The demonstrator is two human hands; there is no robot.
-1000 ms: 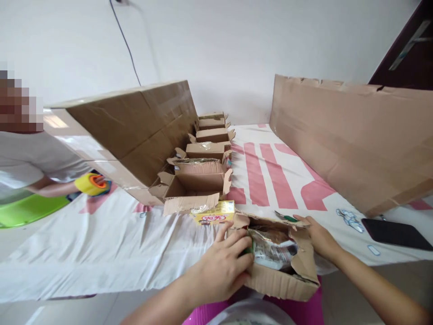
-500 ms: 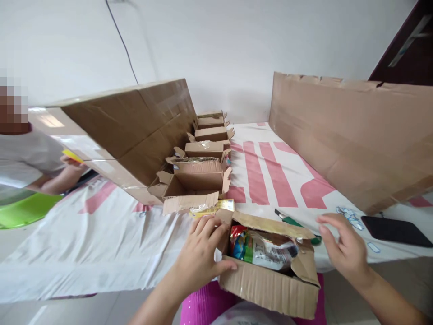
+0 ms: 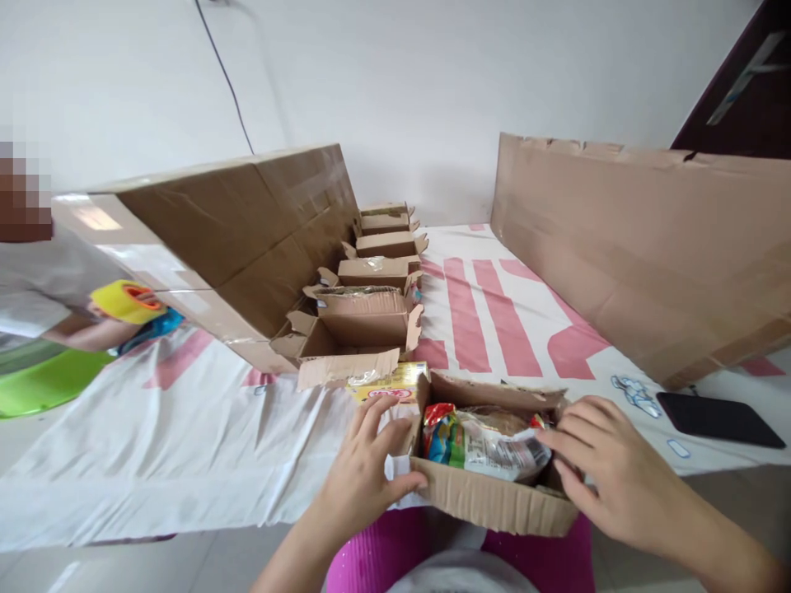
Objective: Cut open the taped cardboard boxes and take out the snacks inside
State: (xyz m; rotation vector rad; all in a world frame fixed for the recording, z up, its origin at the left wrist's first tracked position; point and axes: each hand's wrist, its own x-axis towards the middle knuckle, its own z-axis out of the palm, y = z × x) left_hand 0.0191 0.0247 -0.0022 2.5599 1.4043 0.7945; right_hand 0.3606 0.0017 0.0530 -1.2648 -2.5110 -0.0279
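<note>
A small cardboard box (image 3: 494,501) stands at the table's front edge with its top flaps raised or folded away. Inside lies a shiny snack bag (image 3: 503,449), white, green, blue and red. My left hand (image 3: 369,457) grips the box's left end, thumb at the front corner, fingers bent along the side. At the opposite end, my right hand (image 3: 609,461) curls its fingers over the right wall, fingertips beside the bag. The right flap is mostly hidden beneath that hand. A yellow printed carton (image 3: 395,383) lies just behind the left end.
Several open small boxes (image 3: 364,333) line a large cardboard box (image 3: 247,222) on the left. Another large cardboard piece (image 3: 643,247) stands right, near a black phone (image 3: 720,418). At far left, a person's hand holds a yellow tape roll (image 3: 127,302).
My right hand has moved left onto the box's right end. The box has tilted back and sits farther onto the table, covering the green cutter. The other person's tape roll has come into fuller view.
</note>
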